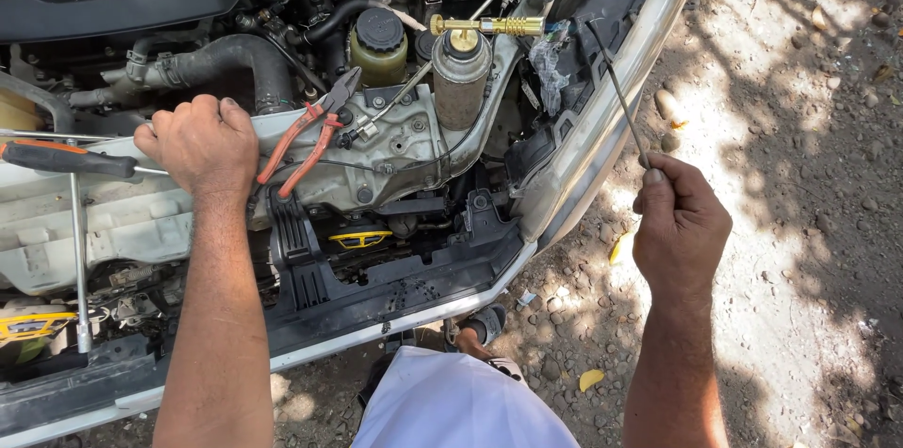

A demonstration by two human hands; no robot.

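Left hand is resting as a closed fist on the pale engine casing, seemingly bracing the body while leaning over the bay; whether it is gripping anything underneath, I cannot tell. Just right of it, red-handled pliers are lying on the casing, parked within easy reach. Just left of it, a black-and-orange screwdriver is lying flat. Right hand is pinching the lower end of a thin dark rod, which is running up and away toward the gas torch canister standing upright between the hands, its brass nozzle pointing at the rod's far tip, probably for heating
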